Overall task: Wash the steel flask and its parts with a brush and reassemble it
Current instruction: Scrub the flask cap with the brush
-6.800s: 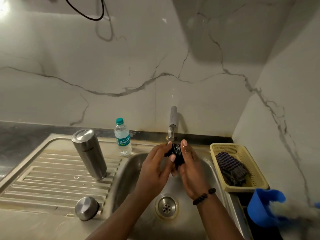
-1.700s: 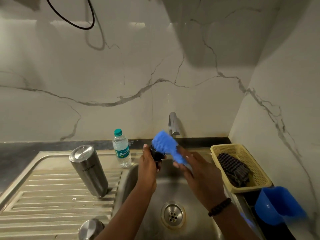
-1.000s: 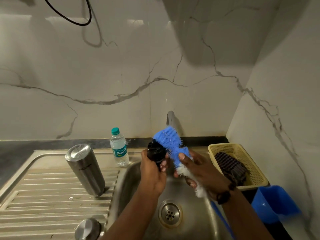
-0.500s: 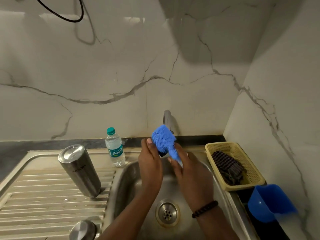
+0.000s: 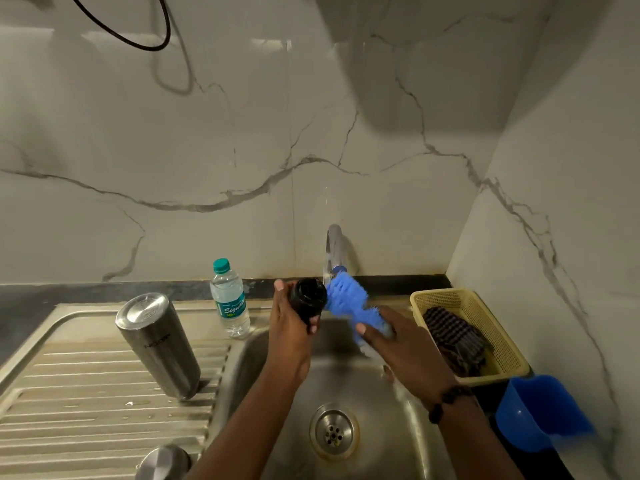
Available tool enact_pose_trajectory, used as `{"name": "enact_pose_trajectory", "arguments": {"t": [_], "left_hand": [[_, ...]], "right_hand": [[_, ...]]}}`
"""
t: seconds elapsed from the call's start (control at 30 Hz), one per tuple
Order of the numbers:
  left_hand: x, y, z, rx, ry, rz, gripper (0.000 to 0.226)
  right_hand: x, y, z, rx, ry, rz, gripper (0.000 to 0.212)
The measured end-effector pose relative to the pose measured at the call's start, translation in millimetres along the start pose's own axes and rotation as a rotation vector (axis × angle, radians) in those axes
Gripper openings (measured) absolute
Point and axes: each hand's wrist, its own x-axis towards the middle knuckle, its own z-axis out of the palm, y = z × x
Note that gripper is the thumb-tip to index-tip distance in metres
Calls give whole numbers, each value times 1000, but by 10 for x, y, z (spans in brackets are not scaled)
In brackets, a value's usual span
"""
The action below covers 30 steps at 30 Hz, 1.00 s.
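The left hand point(image 5: 291, 327) curls its fingers round the black flask stopper point(image 5: 307, 298), held over the sink point(image 5: 391, 427) with its open end facing the camera, while the right hand point(image 5: 405, 355) grips the blue brush point(image 5: 349, 299), whose bristled head angles up-left and touches the stopper just below the tap point(image 5: 334, 247). On the drainboard left of the basin the steel flask point(image 5: 157, 344) stands inverted and leaning, with its steel cap point(image 5: 162, 462) at the near edge and a water bottle point(image 5: 229, 299) behind. To the right, a yellow basket point(image 5: 440, 297) holds a dark checked cloth point(image 5: 453, 337), and a blue mug point(image 5: 540, 410) sits nearer.
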Motion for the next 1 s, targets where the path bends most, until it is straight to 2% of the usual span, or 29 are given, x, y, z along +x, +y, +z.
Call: {"name": "enact_pose_trajectory", "arguments": {"t": [0.07,0.2,0.33,0.4,0.47,0.6,0.7,0.83,1.0], "left_hand": [[-44,13,31,-12,-87,-30,63],[-227,-57,1,55,-311,-94,61],[-246,5,-110,294,-431,2,40],[-229,22,-147,291,-473,-23,40],[-216,28,-153,231,-491,-70,48],[-157,36,-136,209,-516,-52,43],[-113,50,-149,132,-513,-97,49],[-83,8,-179,-45,-423,-131,44],[9,21,-203,-68,-356,-61,42]], "right_hand": [[17,-9,114,187,101,8,48],[62,-164,252,378,183,-66,48],[100,-122,142,448,291,-59,47],[128,-83,83,420,287,-80,48],[156,-75,45,399,281,-117,46],[172,-98,22,363,284,-166,42],[144,-122,34,335,301,-164,38],[74,-75,138,292,376,-128,38],[-126,123,385,-65,328,-237,45]]}}
